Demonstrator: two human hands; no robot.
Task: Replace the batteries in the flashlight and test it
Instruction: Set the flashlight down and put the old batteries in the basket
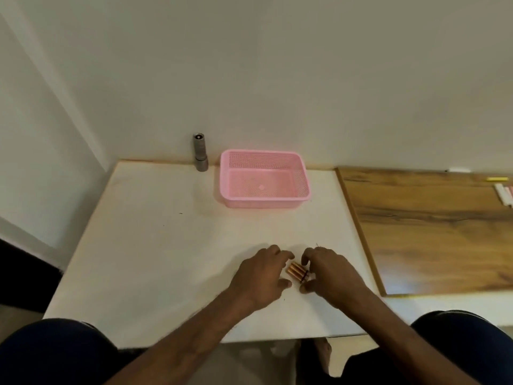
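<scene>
Head view, near to far. Both knees in dark trousers (pixel 52 348) frame the lower edge, and two bare forearms reach forward over the white tabletop (pixel 155 245). The left hand (pixel 261 276) and right hand (pixel 330 270) meet close to the near edge, fingers curled and slightly spread on either side of a small bundle of copper-coloured batteries (pixel 297 272). The batteries lie side by side on the tabletop with a dark band at their right end; their long axes run diagonally, from upper left to lower right. The right hand's fingertips touch the banded end, while the left hand's fingertips sit just beside the other end; whether either hand has a firm pinch cannot be told. Beyond the hands the middle of the tabletop is bare. Farther back sits a pink perforated basket (pixel 230 179), with nothing visible inside it. Just beside the basket, to its left and against the wall (pixel 277 65), the grey flashlight (pixel 200 152) stands upright on one end, long axis vertical. To the right, a wood-grain surface (pixel 430 232) adjoins the tabletop and carries a few small items, too small to identify, at its far right.
</scene>
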